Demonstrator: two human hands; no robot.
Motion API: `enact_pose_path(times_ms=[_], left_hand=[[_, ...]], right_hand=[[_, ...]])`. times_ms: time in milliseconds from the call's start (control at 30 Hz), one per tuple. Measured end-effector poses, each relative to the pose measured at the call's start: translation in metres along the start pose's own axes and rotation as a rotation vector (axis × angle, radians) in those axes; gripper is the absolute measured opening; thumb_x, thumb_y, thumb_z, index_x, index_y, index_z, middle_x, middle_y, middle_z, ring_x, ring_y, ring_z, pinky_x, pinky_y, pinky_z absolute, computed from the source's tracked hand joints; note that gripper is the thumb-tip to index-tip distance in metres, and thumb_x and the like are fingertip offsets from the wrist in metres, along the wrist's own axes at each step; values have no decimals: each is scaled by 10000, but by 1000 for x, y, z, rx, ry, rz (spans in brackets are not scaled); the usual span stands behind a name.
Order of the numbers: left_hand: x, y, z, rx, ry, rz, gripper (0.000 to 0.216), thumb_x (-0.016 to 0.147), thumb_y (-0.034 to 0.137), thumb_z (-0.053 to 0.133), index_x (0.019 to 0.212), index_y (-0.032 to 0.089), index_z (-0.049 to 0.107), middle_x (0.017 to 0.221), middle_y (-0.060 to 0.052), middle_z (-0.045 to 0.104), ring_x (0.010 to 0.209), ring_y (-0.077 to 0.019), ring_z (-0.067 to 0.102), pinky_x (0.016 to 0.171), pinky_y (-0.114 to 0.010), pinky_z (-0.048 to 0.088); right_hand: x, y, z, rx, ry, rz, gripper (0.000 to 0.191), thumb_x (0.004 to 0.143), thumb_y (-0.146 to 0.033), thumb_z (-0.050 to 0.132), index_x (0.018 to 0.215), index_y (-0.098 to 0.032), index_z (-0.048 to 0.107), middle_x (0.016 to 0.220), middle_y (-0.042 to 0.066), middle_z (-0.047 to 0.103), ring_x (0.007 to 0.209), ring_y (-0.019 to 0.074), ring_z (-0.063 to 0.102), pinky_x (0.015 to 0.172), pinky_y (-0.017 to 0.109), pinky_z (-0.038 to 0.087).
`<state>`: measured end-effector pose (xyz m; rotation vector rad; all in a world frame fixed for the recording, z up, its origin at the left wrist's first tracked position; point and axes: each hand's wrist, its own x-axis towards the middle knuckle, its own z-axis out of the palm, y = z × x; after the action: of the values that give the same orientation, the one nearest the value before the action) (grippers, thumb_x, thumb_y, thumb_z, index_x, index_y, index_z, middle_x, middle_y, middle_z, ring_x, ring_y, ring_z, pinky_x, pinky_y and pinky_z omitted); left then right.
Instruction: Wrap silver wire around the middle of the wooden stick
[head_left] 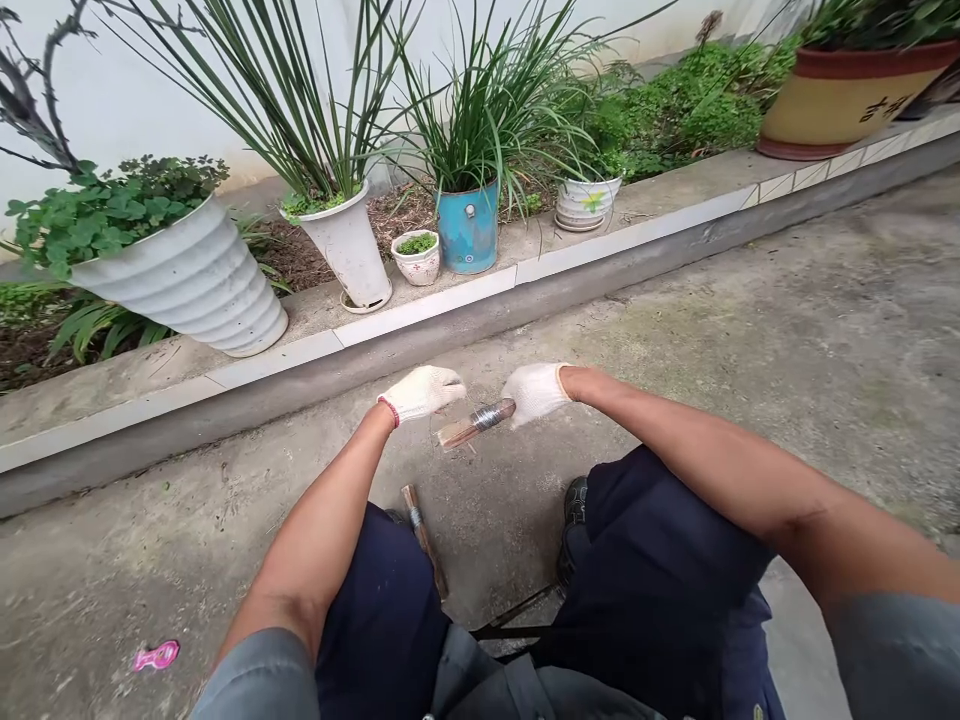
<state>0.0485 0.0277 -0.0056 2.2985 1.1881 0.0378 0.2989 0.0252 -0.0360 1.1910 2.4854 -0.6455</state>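
Both my hands wear white knit gloves and are held out over the concrete ground in front of my knees. My right hand (pixel 535 391) is closed around the handle of a small paintbrush (pixel 475 423) with a metal band, its bristles pointing left. My left hand (pixel 422 391) is closed with fingertips pinched right above the bristle tip; what it pinches, if anything, is too small to make out. A second brush (pixel 423 535) lies on the ground between my legs.
A raised concrete ledge (pixel 450 310) runs across ahead, carrying a ribbed white pot (pixel 191 285), a tall white pot (pixel 349 250), a small white bowl pot (pixel 417 262), a blue pot (pixel 468 230) and others. A pink scrap (pixel 156 656) lies at lower left.
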Motion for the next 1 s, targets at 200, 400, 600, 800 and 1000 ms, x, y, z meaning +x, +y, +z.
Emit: enact_pose_path(times_ms=[200,400,600,800,1000], left_hand=[[5,0,1,-350,42,33,460,960,561,500,926,149,701,698,-12,672,646,-159,621,654,-252,466],[9,15,9,-286,67,-127,400,989,486,431,921,177,676,628,14,630,583,-159,612,606,-258,440],[5,20,13,-85,-12,-28,392,1005,440,395,904,201,688,682,8,653,616,-176,602,633,-286,416],[6,14,13,35,33,59,392,1016,402,381,861,206,683,763,-7,680,649,-168,568,663,-288,388],[1,7,10,-42,14,-2,409,973,529,494,798,201,665,613,19,611,591,-158,550,611,-279,371]], right_hand=[[-18,-3,-17,678,121,65,421,757,-588,750,785,-189,618,656,21,664,480,121,570,461,237,426],[-2,22,-30,814,545,338,373,892,-559,626,906,-188,595,673,41,640,523,133,575,475,236,445],[13,54,-19,177,267,545,345,830,-422,670,1071,-182,733,922,149,744,824,274,699,719,341,503],[11,27,4,-129,-178,215,221,649,-172,733,869,-171,760,785,109,716,736,252,669,676,343,457],[-13,-1,4,280,-288,-138,252,682,-341,758,883,-191,739,656,-24,655,608,133,577,585,245,393]])
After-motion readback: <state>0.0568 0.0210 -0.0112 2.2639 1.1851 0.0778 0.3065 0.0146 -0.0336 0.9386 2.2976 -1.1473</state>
